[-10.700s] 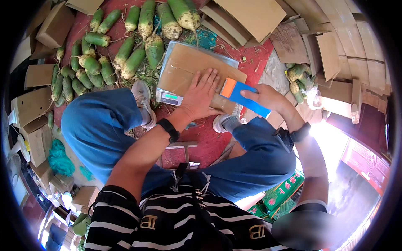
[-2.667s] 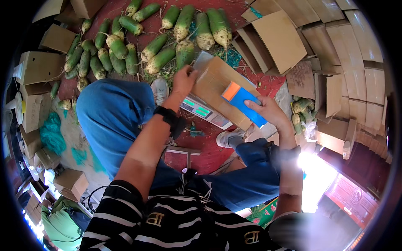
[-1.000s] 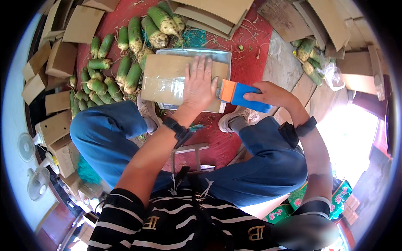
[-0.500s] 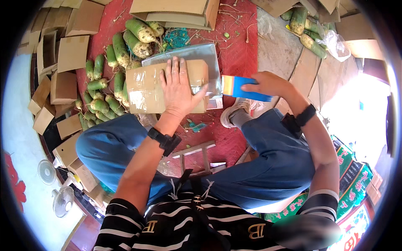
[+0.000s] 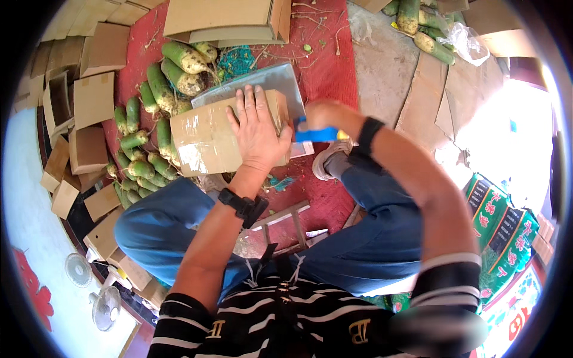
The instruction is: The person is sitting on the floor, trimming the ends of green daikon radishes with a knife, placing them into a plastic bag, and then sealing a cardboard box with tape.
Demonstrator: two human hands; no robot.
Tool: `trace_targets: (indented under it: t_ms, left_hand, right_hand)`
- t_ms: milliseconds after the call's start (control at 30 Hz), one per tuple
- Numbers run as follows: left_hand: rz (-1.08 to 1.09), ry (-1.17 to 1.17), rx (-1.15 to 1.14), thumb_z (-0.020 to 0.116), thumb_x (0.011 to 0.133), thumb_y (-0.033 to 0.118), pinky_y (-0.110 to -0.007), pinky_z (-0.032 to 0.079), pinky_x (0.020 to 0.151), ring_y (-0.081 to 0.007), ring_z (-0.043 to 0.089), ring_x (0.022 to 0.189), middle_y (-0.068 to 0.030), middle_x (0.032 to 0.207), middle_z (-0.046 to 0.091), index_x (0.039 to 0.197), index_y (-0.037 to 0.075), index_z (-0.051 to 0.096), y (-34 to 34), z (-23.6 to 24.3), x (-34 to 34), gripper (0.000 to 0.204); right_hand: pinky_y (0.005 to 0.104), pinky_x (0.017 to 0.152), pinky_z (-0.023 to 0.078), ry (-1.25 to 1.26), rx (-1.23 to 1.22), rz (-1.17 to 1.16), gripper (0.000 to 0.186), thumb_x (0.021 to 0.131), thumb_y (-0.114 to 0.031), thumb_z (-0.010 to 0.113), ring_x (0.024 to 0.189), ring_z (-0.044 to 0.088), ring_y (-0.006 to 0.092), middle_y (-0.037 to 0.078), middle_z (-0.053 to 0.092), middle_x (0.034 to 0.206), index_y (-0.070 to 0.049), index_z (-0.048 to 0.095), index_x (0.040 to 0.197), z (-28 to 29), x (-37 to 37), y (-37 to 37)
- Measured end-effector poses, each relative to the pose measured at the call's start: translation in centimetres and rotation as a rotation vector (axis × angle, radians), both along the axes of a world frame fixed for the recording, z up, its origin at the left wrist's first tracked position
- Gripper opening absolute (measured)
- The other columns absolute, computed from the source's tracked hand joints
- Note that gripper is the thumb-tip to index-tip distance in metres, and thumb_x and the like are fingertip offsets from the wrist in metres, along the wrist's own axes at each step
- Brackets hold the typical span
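A closed cardboard box (image 5: 200, 134), with shiny clear tape along its top, lies before me. My left hand (image 5: 258, 128) rests flat on it, fingers stretched and thumb out to the side. Under and behind the box shows a smooth grey plate (image 5: 283, 77). At the box's right end, my right hand (image 5: 325, 116) is closed round a blue tape dispenser (image 5: 319, 135) with a yellow end. The right fingers are partly blurred, and the dispenser's far end is hidden by the hand.
Green radishes (image 5: 158, 89) lie heaped on the red mat (image 5: 334, 77), left of the box. An open carton (image 5: 227, 21) stands at the back. More cartons (image 5: 92, 98) fill the left side. Radishes (image 5: 433, 48) and a plastic bag (image 5: 468, 45) lie far right. A stool frame (image 5: 283, 221) is between my legs.
My right hand has swung left with the tape dispenser, which now sits against the box's right end and is turned round. My left hand keeps its place on the box. The whole view has shifted slightly.
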State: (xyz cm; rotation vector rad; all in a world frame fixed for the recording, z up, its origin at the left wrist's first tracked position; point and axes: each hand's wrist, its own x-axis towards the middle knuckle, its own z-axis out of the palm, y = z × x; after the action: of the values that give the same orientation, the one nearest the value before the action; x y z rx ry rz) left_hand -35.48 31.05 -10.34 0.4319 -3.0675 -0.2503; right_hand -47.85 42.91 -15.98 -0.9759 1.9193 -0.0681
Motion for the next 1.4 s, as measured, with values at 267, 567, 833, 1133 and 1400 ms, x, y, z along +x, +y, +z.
trace_targets:
  t_ms: [267, 567, 833, 1133, 1400]
  left_hand:
    - [0.011, 0.069, 0.007, 0.037, 0.090, 0.034, -0.052, 0.011, 0.107, -0.0333, 0.021, 0.134, -0.0170, 0.141, 0.030, 0.136, 0.000, 0.030, -0.9, -1.1, 0.4, 0.057]
    - [0.018, 0.069, 0.018, 0.032, 0.093, 0.029, -0.052, 0.011, 0.107, -0.0342, 0.021, 0.133, -0.0188, 0.141, 0.030, 0.135, 0.000, 0.032, -0.2, -1.1, -0.4, 0.051]
    - [-0.003, 0.050, -0.020, 0.031, 0.094, 0.028, -0.051, 0.011, 0.107, -0.0352, 0.022, 0.133, -0.0185, 0.141, 0.031, 0.135, -0.001, 0.030, -0.4, -1.4, 0.0, 0.051]
    - [-0.006, 0.078, -0.003, 0.032, 0.093, 0.029, -0.052, 0.012, 0.106, -0.0356, 0.025, 0.132, -0.0183, 0.139, 0.034, 0.133, -0.001, 0.033, -0.3, -1.4, -0.1, 0.050]
    - [0.033, 0.241, 0.250, 0.035, 0.093, 0.032, -0.050, 0.014, 0.107, -0.0336, 0.028, 0.131, -0.0174, 0.139, 0.034, 0.131, 0.001, 0.038, -1.5, -1.0, 0.4, 0.050]
  right_hand:
    - [0.0445, 0.064, 0.050, 0.472, -0.234, -0.886, 0.043, 0.082, -0.044, 0.055, 0.078, 0.063, 0.0367, 0.020, 0.063, 0.088, -0.002, 0.061, 0.090, 2.8, -1.9, 1.5]
    - [0.0489, 0.067, 0.041, 0.145, -1.030, -1.570, 0.034, 0.088, -0.026, 0.053, 0.078, 0.053, 0.0462, 0.029, 0.053, 0.083, 0.000, 0.035, 0.101, -0.7, 7.9, -6.1]
    - [0.0504, 0.066, 0.040, 0.175, -0.871, -1.585, 0.033, 0.088, -0.026, 0.053, 0.077, 0.052, 0.0465, 0.029, 0.053, 0.084, 0.002, 0.038, 0.098, -6.9, 7.8, -6.2]
    - [0.0499, 0.067, 0.040, 0.650, -0.835, -1.309, 0.034, 0.082, -0.016, 0.060, 0.079, 0.052, 0.0445, 0.028, 0.053, 0.083, 0.003, 0.040, 0.102, -10.9, 7.5, -5.3]
    - [0.0444, 0.074, 0.041, 0.381, -0.962, -1.828, 0.036, 0.087, -0.028, 0.053, 0.087, 0.053, 0.0395, 0.026, 0.054, 0.093, 0.003, 0.041, 0.099, 1.6, 2.1, -3.9]
